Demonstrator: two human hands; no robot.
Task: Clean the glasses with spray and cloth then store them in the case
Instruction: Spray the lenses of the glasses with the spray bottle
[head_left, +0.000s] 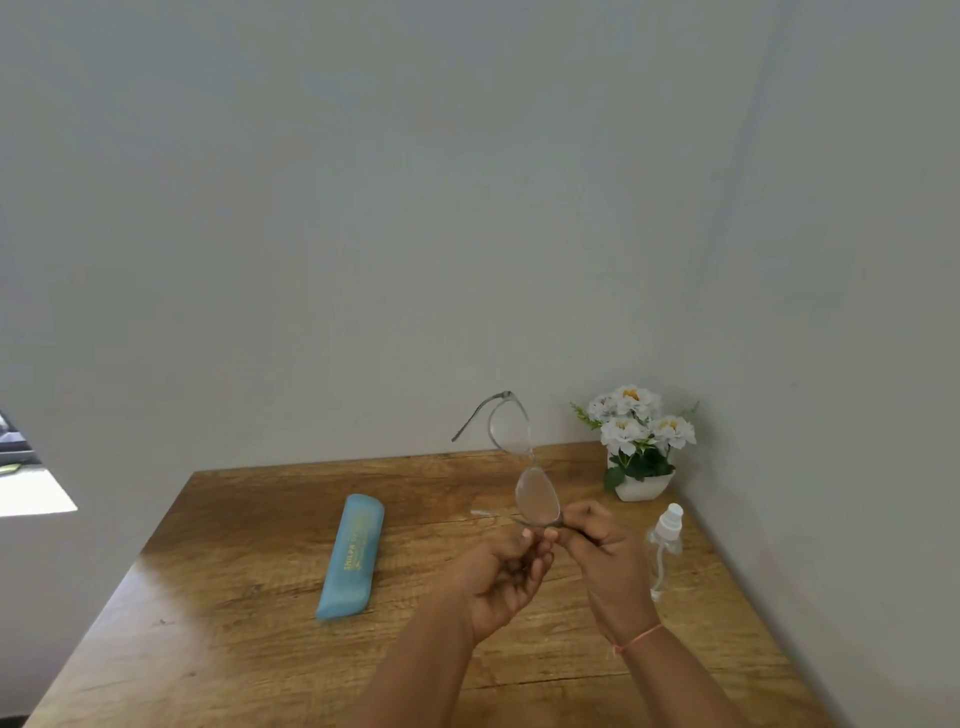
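The clear-framed glasses (524, 462) stand almost upright in the air above the wooden table (249, 613), one lens above the other, the upper arm unfolded to the left. My right hand (605, 551) pinches the frame at the lower lens's corner. My left hand (506, 577) is just left of it, fingertips touching the lower arm near the hinge. A light-blue glasses case (350, 556) lies closed on the table to the left. A small clear spray bottle (665, 545) stands right of my right hand, partly hidden by it. No cloth is in view.
A white pot of white flowers (641, 447) sits in the table's back right corner by the walls. Grey walls close off the back and right. A window edge (21, 467) shows at far left.
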